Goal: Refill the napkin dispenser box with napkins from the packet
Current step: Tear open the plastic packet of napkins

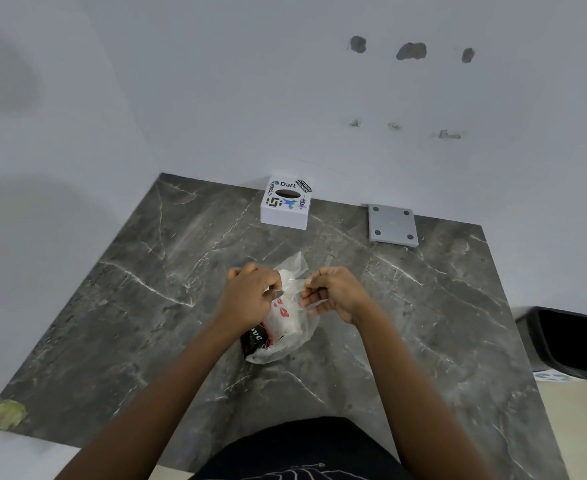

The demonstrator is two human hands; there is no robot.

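Note:
A clear plastic napkin packet (286, 323) with red prints and a black label lies in the middle of the dark marble table (146, 306). My left hand (250, 296) pinches the packet's top on the left side. My right hand (333, 294) pinches the plastic on the right side, and the film is stretched between the two. White napkins show through the plastic. The white napkin dispenser box (286, 204), covered in stickers and with an oval slot on top, stands at the table's far edge by the wall, well beyond both hands.
A grey square plate (392, 223) with four round pads lies at the back right, beside the box. A black bin (569, 344) stands on the floor past the table's right edge. A greenish patch (6, 414) marks the front left corner.

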